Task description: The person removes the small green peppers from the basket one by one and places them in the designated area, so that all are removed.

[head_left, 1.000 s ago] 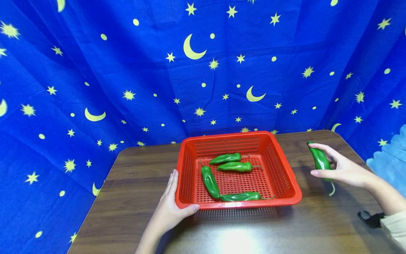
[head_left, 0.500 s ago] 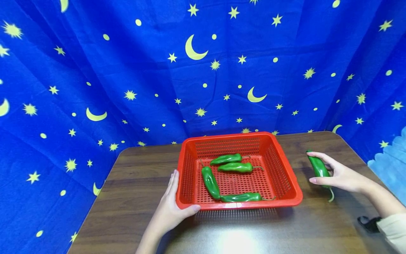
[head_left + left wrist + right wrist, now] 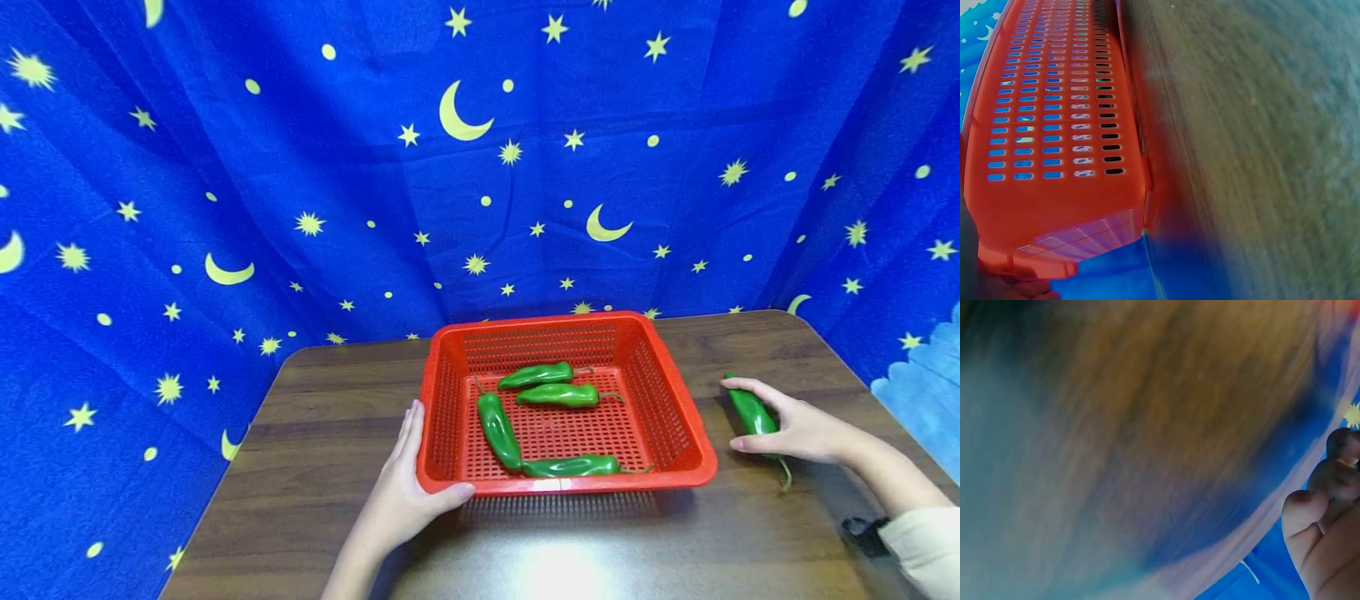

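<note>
My left hand [image 3: 401, 492] rests against the near left corner of a red plastic basket [image 3: 678, 400]. Its straight fingers lie along the outer left wall and the thumb along the front rim. Inside lie several green chili peppers [image 3: 498, 429], all with thin curved stems. To the right of the basket, my right hand [image 3: 802, 425] grips another green chili pepper [image 3: 752, 412] low over the table, between thumb and fingers. The palm hides part of it; whether it touches the tabletop I cannot tell. In the right wrist view the fingers [image 3: 1304, 506] look curled, and no pepper body shows there.
Everything stands on a brown wooden table [image 3: 315, 450] with rounded far corners. A blue cloth [image 3: 360, 167] with yellow moons and stars hangs behind and at the sides. A black strap [image 3: 864, 536] is by the right sleeve, and light blue fabric [image 3: 926, 392] is at the far right.
My right hand has come down and slightly nearer to me with the pepper in its grip. The left hand, basket and peppers inside stay in place.
</note>
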`<action>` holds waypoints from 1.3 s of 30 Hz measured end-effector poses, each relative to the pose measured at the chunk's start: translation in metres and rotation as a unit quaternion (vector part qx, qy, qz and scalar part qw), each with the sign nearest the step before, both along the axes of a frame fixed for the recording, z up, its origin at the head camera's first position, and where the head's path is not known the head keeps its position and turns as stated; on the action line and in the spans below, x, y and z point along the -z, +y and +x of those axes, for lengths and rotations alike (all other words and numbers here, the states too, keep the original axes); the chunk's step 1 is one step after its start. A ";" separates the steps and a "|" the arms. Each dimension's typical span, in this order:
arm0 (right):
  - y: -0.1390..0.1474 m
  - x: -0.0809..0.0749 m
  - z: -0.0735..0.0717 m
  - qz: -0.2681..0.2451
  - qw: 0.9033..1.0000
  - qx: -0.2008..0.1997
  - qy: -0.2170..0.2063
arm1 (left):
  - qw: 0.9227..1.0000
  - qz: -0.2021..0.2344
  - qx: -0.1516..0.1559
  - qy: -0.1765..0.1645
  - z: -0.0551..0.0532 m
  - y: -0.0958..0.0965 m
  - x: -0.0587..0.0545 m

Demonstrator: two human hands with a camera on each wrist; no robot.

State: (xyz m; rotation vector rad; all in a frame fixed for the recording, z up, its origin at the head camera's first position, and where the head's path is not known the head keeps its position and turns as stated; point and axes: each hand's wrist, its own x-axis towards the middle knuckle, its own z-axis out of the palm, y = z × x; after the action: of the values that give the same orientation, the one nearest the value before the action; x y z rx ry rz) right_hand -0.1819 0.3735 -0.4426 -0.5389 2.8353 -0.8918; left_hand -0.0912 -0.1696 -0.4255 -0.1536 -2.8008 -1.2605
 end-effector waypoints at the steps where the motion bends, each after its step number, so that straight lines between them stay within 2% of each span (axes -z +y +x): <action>1: 0.000 0.000 0.000 0.005 1.000 0.000 -0.002 | 1.000 0.000 0.000 0.001 0.000 0.000 0.000; 6: -0.002 0.004 -0.002 0.019 1.000 0.006 -0.011 | 1.000 -0.004 -0.002 0.003 0.000 0.000 0.000; 17: -0.004 0.006 -0.003 0.045 0.999 0.012 -0.002 | 1.000 -0.003 0.000 0.004 -0.001 0.000 0.002; 27: -0.005 0.006 -0.003 0.079 0.997 0.000 0.000 | 1.000 -0.001 -0.002 -0.004 0.000 0.000 0.001; 39: -0.007 -0.001 -0.004 0.131 0.990 -0.012 -0.039 | 1.000 0.004 -0.002 -0.011 0.000 0.000 0.001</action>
State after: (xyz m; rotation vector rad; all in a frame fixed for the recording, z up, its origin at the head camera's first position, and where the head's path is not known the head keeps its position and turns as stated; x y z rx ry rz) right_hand -0.1859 0.3667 -0.4414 -0.4913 2.8054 -0.5103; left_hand -0.0916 -0.1701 -0.4268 -0.1330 -2.8123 -1.2802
